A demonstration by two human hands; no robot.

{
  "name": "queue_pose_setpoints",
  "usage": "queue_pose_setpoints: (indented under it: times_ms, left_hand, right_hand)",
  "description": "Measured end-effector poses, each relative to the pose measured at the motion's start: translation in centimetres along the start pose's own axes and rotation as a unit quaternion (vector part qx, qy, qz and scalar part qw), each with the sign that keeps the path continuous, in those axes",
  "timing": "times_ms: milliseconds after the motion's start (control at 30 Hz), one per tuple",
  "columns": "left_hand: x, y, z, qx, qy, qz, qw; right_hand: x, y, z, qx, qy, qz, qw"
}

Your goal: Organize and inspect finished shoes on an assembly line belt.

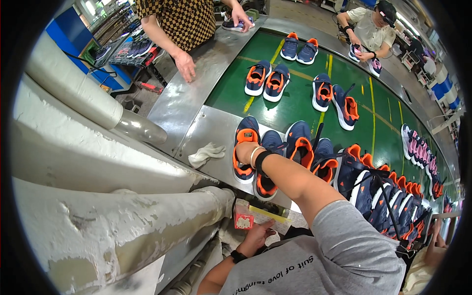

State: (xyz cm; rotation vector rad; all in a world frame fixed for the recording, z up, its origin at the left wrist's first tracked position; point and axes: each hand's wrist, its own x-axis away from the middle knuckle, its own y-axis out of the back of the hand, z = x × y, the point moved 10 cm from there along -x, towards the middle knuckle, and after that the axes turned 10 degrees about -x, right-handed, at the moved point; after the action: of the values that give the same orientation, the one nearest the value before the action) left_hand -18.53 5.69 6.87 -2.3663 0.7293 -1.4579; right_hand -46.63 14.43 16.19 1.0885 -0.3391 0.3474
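Observation:
My right hand (244, 152) reaches into the opening of a navy sneaker (249, 124) with orange lining, at the left end of the near row on the metal edge. Its fingers are partly hidden inside the shoe. Beside it stand another navy sneaker (271, 140) and a further pair, including a sneaker (298, 132) with its tongue showing. Lower down, close to my body, my left hand (258, 237) is closed next to a yellow and white paper (275, 219); what it holds is not clear. A red box (244, 221) with a pale label sits by it.
A white glove (206, 154) lies on the metal tabletop. Several navy sneakers stand on the green belt (295, 113), with a dense row (381, 196) at right and pink shoes (418, 147) beyond. Thick peeling pipes (123, 236) run along my left. Two co-workers stand across; one handles a shoe (356, 51).

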Motion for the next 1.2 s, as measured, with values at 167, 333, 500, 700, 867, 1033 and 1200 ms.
queue_pose_setpoints:
  times_ms: [167, 333, 500, 700, 867, 1033, 1200]
  left_hand:
    - [-0.1, 0.1, -0.1, 0.001, 0.006, -0.014, 1.0]
    - [0.2, 0.3, 0.0, -0.005, 0.007, -0.021, 1.0]
    - [0.0, 0.4, 0.0, -0.001, 0.003, -0.016, 1.0]
    - [-0.1, 0.5, -0.1, -0.002, -0.002, -0.01, 1.0]
    - [-0.1, 0.1, -0.2, -0.014, 0.005, -0.008, 1.0]
    - [0.1, 0.5, 0.3, -0.023, 0.024, 0.004, 0.999]
    - [1.4, 0.1, 0.1, -0.05, 0.03, 0.009, 0.998]
  right_hand:
    - [-0.2, -1.5, -0.1, 0.021, 0.006, 0.025, 0.999]
    - [-0.1, -0.9, 0.0, 0.002, 0.029, 0.02, 0.999]
    - [-0.4, -1.1, 0.3, 0.022, 0.047, 0.013, 0.999]
    - [-0.5, -1.4, 0.2, -0.001, 0.044, -0.015, 0.999]
    - [-0.6, -0.8, -0.3, 0.013, 0.054, -0.042, 0.998]
    - [-0.5, -0.9, 0.6, 0.039, 0.066, -0.062, 0.995]
    - [-0.5, -1.9, 1.6, 0.098, 0.078, -0.038, 0.991]
